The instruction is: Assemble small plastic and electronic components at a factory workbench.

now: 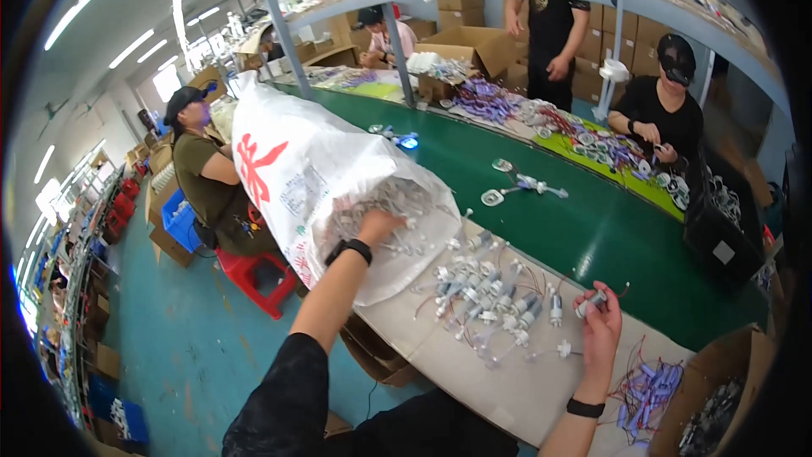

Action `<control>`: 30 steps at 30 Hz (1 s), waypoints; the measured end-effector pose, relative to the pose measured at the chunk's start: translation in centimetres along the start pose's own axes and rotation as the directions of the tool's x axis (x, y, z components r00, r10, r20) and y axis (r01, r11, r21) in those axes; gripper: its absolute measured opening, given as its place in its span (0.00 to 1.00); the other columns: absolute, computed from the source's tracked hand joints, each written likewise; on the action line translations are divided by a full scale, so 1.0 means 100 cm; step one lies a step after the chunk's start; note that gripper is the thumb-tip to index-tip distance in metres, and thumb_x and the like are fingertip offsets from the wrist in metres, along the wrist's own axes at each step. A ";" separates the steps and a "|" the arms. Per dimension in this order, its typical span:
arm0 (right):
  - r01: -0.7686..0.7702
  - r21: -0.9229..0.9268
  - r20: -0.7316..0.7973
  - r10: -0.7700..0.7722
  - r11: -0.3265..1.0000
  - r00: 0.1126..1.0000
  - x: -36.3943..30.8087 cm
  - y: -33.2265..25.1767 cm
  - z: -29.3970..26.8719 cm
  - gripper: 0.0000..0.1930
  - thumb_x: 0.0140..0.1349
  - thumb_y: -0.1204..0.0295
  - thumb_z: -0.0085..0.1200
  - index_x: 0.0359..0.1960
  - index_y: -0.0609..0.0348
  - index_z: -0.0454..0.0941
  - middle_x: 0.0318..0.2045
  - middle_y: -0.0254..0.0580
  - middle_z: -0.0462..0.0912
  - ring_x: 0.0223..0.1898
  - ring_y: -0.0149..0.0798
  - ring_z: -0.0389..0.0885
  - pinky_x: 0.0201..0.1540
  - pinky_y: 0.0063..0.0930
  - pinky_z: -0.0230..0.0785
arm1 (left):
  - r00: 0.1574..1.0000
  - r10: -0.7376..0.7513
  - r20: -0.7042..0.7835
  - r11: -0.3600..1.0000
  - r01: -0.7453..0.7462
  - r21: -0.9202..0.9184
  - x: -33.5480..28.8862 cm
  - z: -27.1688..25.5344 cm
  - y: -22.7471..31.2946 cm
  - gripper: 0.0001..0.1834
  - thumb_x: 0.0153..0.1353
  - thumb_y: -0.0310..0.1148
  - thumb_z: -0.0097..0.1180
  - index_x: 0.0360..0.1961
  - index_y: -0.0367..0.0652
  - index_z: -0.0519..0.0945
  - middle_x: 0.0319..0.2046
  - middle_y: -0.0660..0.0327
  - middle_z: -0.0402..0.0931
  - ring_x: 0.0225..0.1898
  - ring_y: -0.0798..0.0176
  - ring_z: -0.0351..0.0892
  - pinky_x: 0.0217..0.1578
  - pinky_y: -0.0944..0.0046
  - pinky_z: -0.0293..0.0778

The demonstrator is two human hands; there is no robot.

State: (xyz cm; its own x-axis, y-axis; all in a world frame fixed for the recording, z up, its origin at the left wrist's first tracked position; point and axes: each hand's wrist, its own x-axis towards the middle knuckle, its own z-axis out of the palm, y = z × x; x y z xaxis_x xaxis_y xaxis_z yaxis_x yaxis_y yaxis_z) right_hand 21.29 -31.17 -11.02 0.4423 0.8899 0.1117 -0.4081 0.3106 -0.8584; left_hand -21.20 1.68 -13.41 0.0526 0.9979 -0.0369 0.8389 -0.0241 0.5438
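Observation:
My left hand [382,227] reaches into the mouth of a large white woven sack [296,152] with red printing. Small clear and white plastic parts [351,218] fill the opening, and my fingertips are lost among them. Above the table's right part, my right hand [600,322] is closed around a small grey motor [590,303] with a thin red wire. Between my hands, several similar motors [507,298] with white ends and wires lie heaped on the pale tabletop [457,372]. A white plastic fitting [564,348] lies just left of my right wrist.
A green conveyor belt [617,245] runs beyond the table, carrying small assemblies [529,184]. Purple wired parts [650,393] and a cardboard box [727,389] are at the right. Co-workers sit at the left [203,152] and far right [668,110]. A red stool [271,283] stands left.

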 end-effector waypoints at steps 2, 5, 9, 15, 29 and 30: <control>0.001 0.005 -0.014 -0.001 1.000 1.000 0.002 -0.004 0.009 0.23 0.62 0.83 0.50 0.61 0.66 0.66 0.45 0.43 0.75 0.48 0.39 0.77 0.58 0.36 0.71 | 0.999 -0.044 -0.028 0.984 0.038 -0.172 -0.021 -0.012 0.004 0.25 0.54 0.52 0.65 0.32 0.36 0.86 0.28 0.51 0.83 0.36 0.51 0.85 0.39 0.56 0.77; -0.001 0.033 -0.003 0.001 0.999 1.000 0.004 -0.006 0.013 0.23 0.62 0.84 0.50 0.61 0.67 0.66 0.45 0.43 0.74 0.49 0.39 0.76 0.58 0.36 0.70 | 0.998 -0.070 0.007 0.900 0.066 -0.432 -0.051 -0.034 0.006 0.18 0.61 0.45 0.62 0.39 0.39 0.86 0.28 0.59 0.81 0.35 0.58 0.84 0.37 0.60 0.77; 0.004 0.025 -0.029 -0.003 1.000 1.000 0.000 -0.011 0.001 0.23 0.62 0.82 0.52 0.61 0.67 0.66 0.46 0.43 0.74 0.49 0.40 0.77 0.59 0.37 0.71 | 0.936 0.000 0.351 0.534 0.297 -0.792 -0.122 -0.059 0.086 0.19 0.73 0.41 0.50 0.58 0.43 0.77 0.38 0.63 0.77 0.31 0.69 0.78 0.33 0.68 0.73; 0.068 0.083 -0.016 -0.067 0.994 0.998 -0.001 -0.010 -0.002 0.20 0.69 0.77 0.49 0.61 0.64 0.64 0.53 0.50 0.75 0.60 0.52 0.75 0.62 0.47 0.72 | 0.721 0.538 0.437 0.312 0.311 -0.898 -0.147 -0.035 0.161 0.30 0.75 0.50 0.42 0.70 0.43 0.63 0.45 0.60 0.75 0.32 0.70 0.72 0.30 0.71 0.67; 0.220 0.209 -0.192 -0.181 0.953 0.965 0.008 -0.018 -0.014 0.23 0.69 0.80 0.48 0.64 0.63 0.59 0.57 0.53 0.72 0.65 0.59 0.67 0.69 0.51 0.64 | 0.766 0.611 0.198 0.728 -0.447 -0.519 -0.206 0.152 0.300 0.15 0.70 0.26 0.47 0.55 0.33 0.72 0.46 0.48 0.82 0.35 0.50 0.83 0.36 0.56 0.77; 0.234 0.202 -0.197 -0.194 0.951 0.961 0.009 -0.017 -0.014 0.23 0.69 0.81 0.48 0.64 0.63 0.59 0.57 0.53 0.72 0.65 0.59 0.68 0.69 0.50 0.65 | 0.664 0.746 0.050 0.589 -0.622 -0.516 -0.206 0.155 0.296 0.13 0.69 0.27 0.49 0.53 0.34 0.75 0.46 0.48 0.82 0.35 0.49 0.83 0.36 0.55 0.77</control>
State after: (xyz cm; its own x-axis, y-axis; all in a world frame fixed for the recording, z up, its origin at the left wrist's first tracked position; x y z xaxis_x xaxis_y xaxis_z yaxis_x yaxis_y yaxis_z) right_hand 23.50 -31.37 -10.13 0.6618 0.7289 0.1752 -0.4463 0.5708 -0.6892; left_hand 10.93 -20.50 -9.56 0.6877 0.6419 0.3392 0.1813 -0.6042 0.7759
